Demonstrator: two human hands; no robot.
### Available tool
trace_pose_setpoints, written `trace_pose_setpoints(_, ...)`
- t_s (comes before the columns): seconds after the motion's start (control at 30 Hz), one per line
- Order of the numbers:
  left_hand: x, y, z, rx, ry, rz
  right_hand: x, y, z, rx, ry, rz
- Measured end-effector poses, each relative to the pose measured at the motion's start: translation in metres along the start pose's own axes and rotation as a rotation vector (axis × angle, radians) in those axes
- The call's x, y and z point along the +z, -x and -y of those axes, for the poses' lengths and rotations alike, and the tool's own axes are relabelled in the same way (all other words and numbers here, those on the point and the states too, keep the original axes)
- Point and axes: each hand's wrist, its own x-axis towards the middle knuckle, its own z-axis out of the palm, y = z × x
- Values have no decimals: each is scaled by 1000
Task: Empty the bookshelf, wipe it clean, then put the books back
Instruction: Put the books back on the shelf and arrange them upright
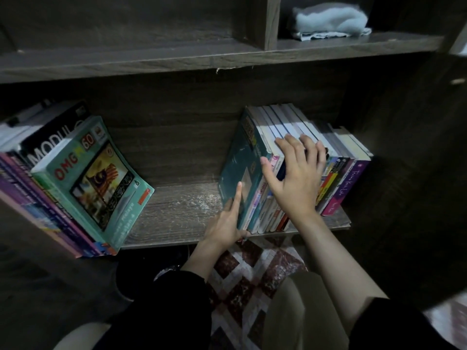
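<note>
The dark wooden bookshelf (177, 210) has a dusty middle shelf. A row of upright books (338, 178) stands at its right end, with a teal book (237, 157) as the leftmost one. My left hand (225, 223) holds the teal book at its lower front corner, index finger straight up along the cover and the other fingers tucked under the bottom edge. My right hand (295, 178) lies spread over the top front of the row, thumb on the teal book's spine, fingers reaching across the page edges. A stack of workbooks (83, 183) leans at the shelf's left end.
A light blue cloth (331, 21) lies bunched in the upper right compartment. The upper left compartment (126, 26) holds nothing. Below the shelf are a patterned red and white floor (247, 274) and my knee in beige cloth (303, 311).
</note>
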Motion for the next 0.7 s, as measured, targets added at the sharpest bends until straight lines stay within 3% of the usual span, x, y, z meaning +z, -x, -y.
trace_pose_setpoints(0.2, -32, 6, 5, 21, 172, 102, -6, 8, 35, 18, 88, 60)
trace_pose_setpoints(0.27, -58, 20, 3, 27, 231, -35, -5, 12, 43, 22, 137, 111)
trace_pose_setpoints(0.33, -88, 41, 8, 17, 230, -336, -5, 12, 46, 81, 152, 151)
trace_pose_setpoints(0.4, -118, 65, 27, -33, 92, -672, -6, 9, 50, 135, 161, 195)
trace_pose_setpoints(0.47, -145, 89, 54, -159, -92, -907, -6, 8, 55, 178, 148, 209)
trace_pose_setpoints(0.53, -167, 109, 79, -347, -244, -967, -6, 7, 60, 230, 110, 199)
trace_pose_setpoints(0.6, -182, 124, 96, -520, -326, -925, -6, 7, 64, 266, 64, 195)
trace_pose_setpoints(0.7, -192, 135, 110, -577, -340, -892, -7, 7, 65, 282, 29, 187)
